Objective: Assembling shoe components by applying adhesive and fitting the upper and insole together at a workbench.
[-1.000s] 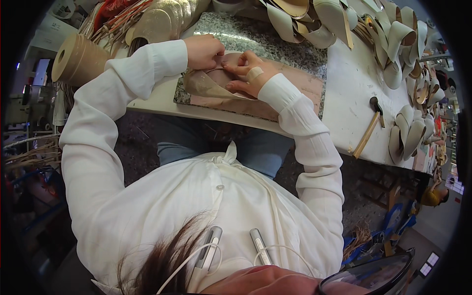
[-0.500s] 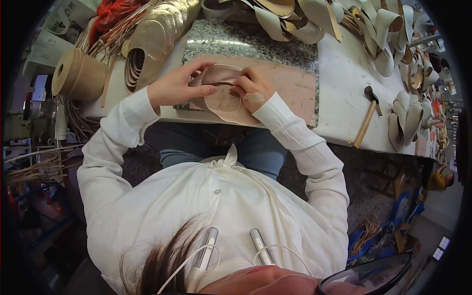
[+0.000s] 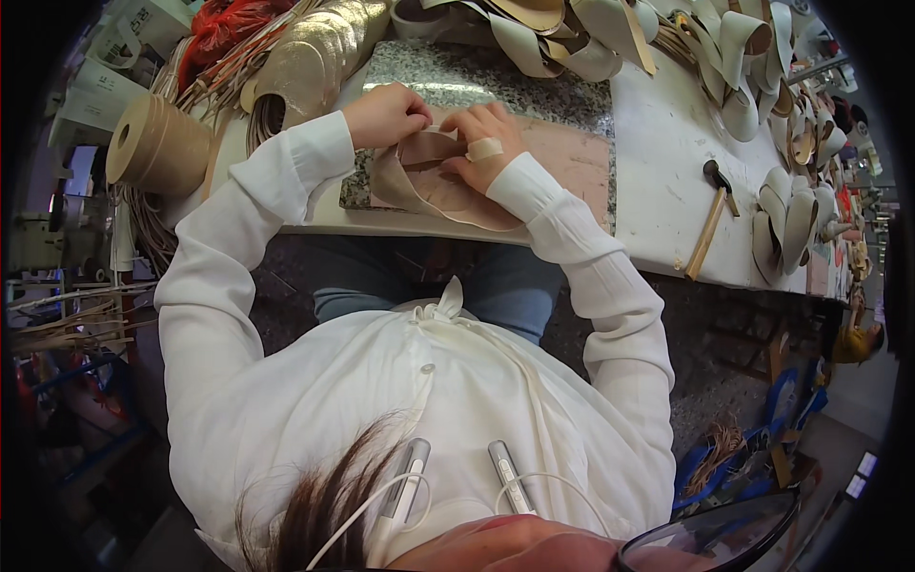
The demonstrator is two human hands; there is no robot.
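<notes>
A curved, pinkish-tan leather piece [image 3: 393, 181], bent into a loop and resembling a shoe upper, lies at the near edge of the worktable. At its far left rim, my left hand [image 3: 386, 114] is closed with fingers pinched together; the fingertips hide what is between them. Bent over the loop's right part is my right hand [image 3: 491, 143], wearing a beige bandage, its fingers and thumb gripping the leather. Beneath the piece lies a flat pinkish board [image 3: 562, 162] on a speckled stone slab [image 3: 477, 71].
A wooden-handled hammer [image 3: 707, 224] rests on the white table [image 3: 658, 181] to the right. A tan tape roll [image 3: 157, 143] and a stacked roll of shiny material [image 3: 310, 62] stand left. Cut leather parts [image 3: 543, 38] pile at the back, with more stacked parts [image 3: 786, 224] far right.
My left hand has gone from spread around the piece to pinched at its far rim, moving up and right. My right hand has shifted slightly away from me, and the leather loop has turned.
</notes>
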